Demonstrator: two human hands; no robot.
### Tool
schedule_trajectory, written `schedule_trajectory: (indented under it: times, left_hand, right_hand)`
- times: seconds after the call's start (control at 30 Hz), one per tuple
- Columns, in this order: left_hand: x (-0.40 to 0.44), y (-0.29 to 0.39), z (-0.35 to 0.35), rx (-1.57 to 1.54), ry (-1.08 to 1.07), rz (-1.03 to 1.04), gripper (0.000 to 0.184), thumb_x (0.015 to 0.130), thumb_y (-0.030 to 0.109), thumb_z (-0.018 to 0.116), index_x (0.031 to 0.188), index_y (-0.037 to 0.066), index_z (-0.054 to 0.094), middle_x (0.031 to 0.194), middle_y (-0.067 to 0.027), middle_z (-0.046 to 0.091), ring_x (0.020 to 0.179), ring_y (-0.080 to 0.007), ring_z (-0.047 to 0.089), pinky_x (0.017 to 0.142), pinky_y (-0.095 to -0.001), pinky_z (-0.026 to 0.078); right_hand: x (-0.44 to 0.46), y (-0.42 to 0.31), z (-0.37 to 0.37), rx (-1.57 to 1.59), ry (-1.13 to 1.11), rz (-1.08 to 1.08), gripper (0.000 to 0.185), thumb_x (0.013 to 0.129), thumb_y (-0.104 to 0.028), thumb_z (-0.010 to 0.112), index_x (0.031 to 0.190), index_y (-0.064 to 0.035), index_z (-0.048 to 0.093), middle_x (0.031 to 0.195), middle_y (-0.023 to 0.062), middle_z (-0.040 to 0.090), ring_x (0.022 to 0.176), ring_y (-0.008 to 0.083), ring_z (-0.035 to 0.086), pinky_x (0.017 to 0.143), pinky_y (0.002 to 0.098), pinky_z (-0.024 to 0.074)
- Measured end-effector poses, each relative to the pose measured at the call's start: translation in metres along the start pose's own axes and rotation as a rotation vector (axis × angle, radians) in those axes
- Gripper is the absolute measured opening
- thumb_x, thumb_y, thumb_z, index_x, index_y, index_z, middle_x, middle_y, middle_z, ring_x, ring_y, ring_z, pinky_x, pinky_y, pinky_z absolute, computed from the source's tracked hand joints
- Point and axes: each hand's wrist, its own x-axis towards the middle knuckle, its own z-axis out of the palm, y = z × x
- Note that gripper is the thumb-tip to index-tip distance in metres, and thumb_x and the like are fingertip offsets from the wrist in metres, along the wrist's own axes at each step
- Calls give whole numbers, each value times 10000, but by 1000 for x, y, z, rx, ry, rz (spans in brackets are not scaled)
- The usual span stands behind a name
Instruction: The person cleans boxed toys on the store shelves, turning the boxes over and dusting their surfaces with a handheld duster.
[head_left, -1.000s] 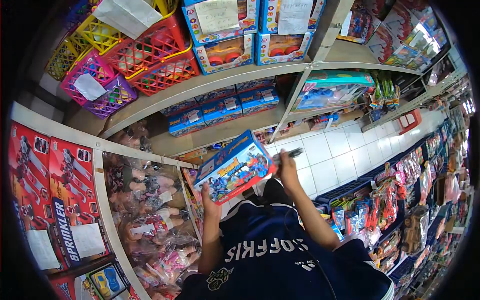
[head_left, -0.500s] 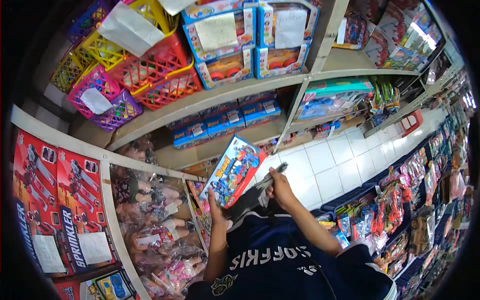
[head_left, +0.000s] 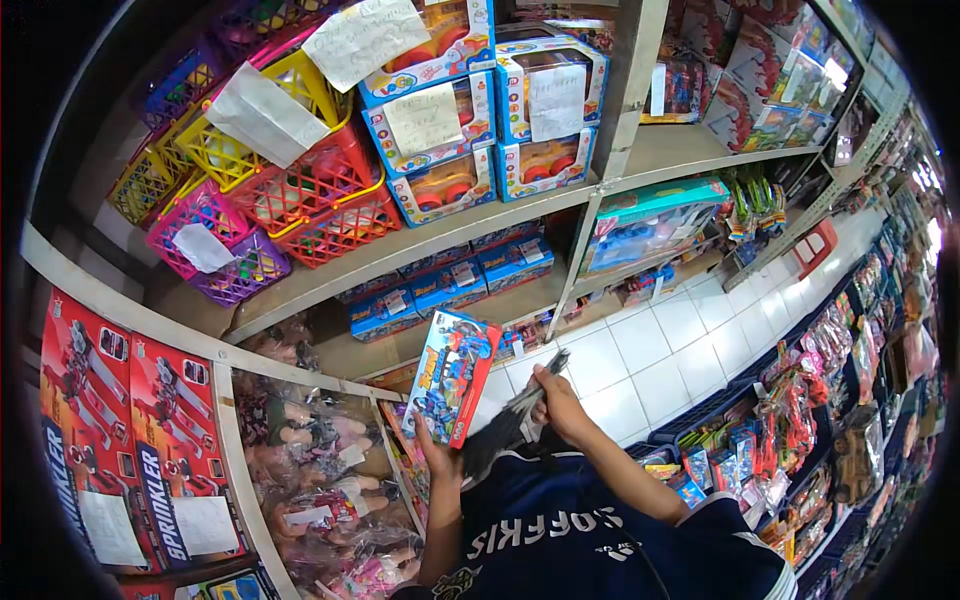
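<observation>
My left hand is closed on the lower edge of a blue, white and red boxed toy, held tilted in front of my chest. A robot-like figure is printed on its front. My right hand is closed around a dark grey, feathery duster. One end of the duster sticks up past the fingers, and the bushy part hangs down beside the box's lower right corner. Similar blue boxes stand in a row on the lower shelf ahead.
Above that row, an upper shelf carries plastic baskets of small toys and boxed toy vehicles. Wrapped dolls and red sprinkler boxes are at left. White floor tiles lead away beside hanging packaged toys at right.
The boxed toy has turned more upright and shifted slightly left and down. The duster has swung a little, its bushy part now showing more below my right hand.
</observation>
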Motion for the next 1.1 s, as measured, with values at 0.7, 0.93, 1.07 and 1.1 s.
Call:
schedule_trajectory:
  times: [0.7, 0.93, 1.07, 1.1]
  left_hand:
    - [-12, 2, 7, -231, -38, -196, 710, 872, 660, 522, 1445, 250, 430, 1476, -33, 447, 1333, -291, 430, 1062, -601, 333]
    - [-10, -5, 10, -261, -2, -221, 705, 868, 638, 558, 1435, 239, 433, 1481, -47, 439, 1361, -320, 408, 1076, -616, 335]
    - [-9, -11, 8, -239, -19, -238, 708, 873, 639, 548, 1440, 235, 424, 1470, -56, 456, 1356, -311, 421, 1063, -606, 347]
    - [-8, -13, 8, -277, 11, -256, 695, 872, 637, 551, 1428, 235, 443, 1455, -64, 474, 1341, -314, 436, 1066, -596, 349]
  right_hand:
    - [20, -15, 8, 775, 91, -64, 333, 989, -437, 499, 811, -157, 493, 515, -42, 313, 421, 105, 309, 431, 250, 244]
    - [8, -10, 16, 605, 71, -39, 336, 996, -443, 494, 807, -166, 472, 536, -55, 299, 455, 88, 310, 444, 251, 256]
    - [17, -17, 14, 741, 245, -129, 337, 1009, -419, 474, 792, -163, 445, 536, -54, 292, 448, 90, 293, 435, 264, 249]
    - [14, -17, 18, 637, 244, -161, 342, 1011, -422, 469, 792, -160, 445, 532, -49, 291, 440, 95, 292, 435, 266, 254]
